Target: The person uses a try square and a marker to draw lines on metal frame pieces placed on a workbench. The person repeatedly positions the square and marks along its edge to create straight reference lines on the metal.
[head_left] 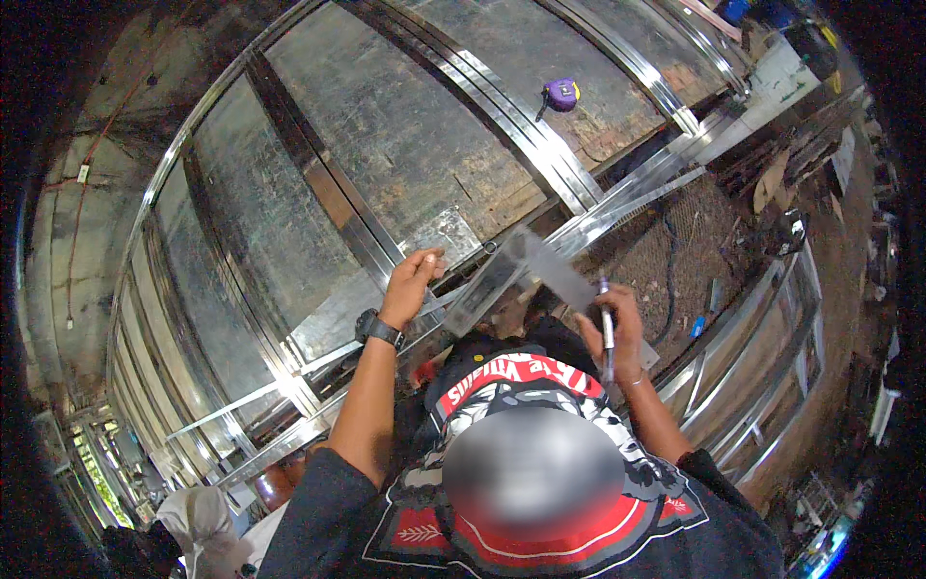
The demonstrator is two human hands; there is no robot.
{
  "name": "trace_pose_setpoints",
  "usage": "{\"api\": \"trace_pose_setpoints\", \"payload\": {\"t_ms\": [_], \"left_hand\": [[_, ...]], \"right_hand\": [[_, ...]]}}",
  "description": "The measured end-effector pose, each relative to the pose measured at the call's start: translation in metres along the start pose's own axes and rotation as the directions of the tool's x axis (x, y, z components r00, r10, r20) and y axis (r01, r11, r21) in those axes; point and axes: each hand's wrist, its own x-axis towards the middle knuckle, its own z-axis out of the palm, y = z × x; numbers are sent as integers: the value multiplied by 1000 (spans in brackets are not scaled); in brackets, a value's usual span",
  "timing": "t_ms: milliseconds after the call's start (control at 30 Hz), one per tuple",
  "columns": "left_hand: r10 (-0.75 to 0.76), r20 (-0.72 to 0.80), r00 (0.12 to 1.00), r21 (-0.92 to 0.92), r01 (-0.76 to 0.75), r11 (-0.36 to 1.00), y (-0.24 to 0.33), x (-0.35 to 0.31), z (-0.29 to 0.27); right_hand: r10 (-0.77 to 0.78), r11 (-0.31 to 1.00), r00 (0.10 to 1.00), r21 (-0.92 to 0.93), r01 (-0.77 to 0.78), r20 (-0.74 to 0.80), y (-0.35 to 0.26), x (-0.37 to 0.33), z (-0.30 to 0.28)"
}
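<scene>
My right hand (620, 333) is closed around a slim white-and-purple marker pen (607, 323). Between its thumb and fingers is also one end of a flat, grey L-shaped metal square (564, 273), smeared by motion. The other leg of the square slants down toward the left, in front of the bench edge. My left hand (413, 282), with a black watch (379, 329) on the wrist, hovers by the near edge of the metal frame (569, 179). Its fingers are curled in toward the thumb; whether something small is between them cannot be made out.
Long shiny metal bars cross a worn dark bench top (386, 106). A purple tape measure (559, 94) lies on the bench beyond my hands. More metal framing (762, 386) stands at the right, near a small blue object (697, 326) and a dark cable (670, 280).
</scene>
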Motion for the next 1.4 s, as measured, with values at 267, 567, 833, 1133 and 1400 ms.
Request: {"api": "trace_pose_setpoints", "payload": {"t_ms": [267, 567, 833, 1133, 1400], "left_hand": [[-308, 405, 861, 42, 319, 947, -14, 46, -17], [-400, 669, 627, 214, 352, 911, 22, 92, 38], [-450, 769, 454, 212, 482, 850, 21, 110, 34], [-496, 786, 369, 201, 606, 770, 34, 118, 39], [-465, 842, 275, 233, 593, 771, 39, 133, 42]], "right_hand": [[252, 966, 965, 44, -256, 69, -28, -68, 70], [236, 970, 955, -10, -242, -180, -30, -73, 105], [283, 958, 939, 3, -288, -195, -32, -76, 116], [320, 947, 929, 47, -317, -186, -36, -73, 115], [320, 947, 936, 27, -320, -146, -34, -69, 117]]}}
